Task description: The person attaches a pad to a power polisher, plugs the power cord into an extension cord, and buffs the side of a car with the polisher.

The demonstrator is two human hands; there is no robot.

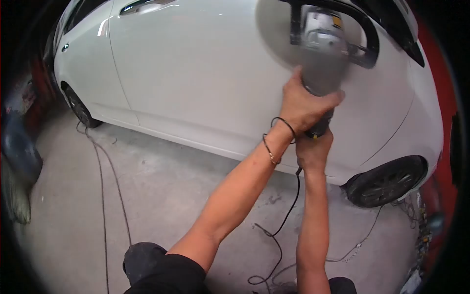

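Both my hands grip a grey polisher (324, 66) with a black loop handle (370, 36), held up in front of the front door (196, 73) of a white car. My left hand (304, 105), with dark cords round its wrist, is wrapped around the middle of the machine's body. Below it, my right hand (315, 151) closes on the rear end, where a black power cord (295, 193) hangs down. The tool's head is blurred, and its working face is hidden. A dark round shadow or reflection shows on the door beside it.
The cord loops on the concrete floor (161, 196) between my legs. More cables (108, 166) run from the rear wheel (78, 105) towards me. The front wheel (389, 181) is low on the right, near clutter and a red surface. A dark bulky object (22, 147) stands at left.
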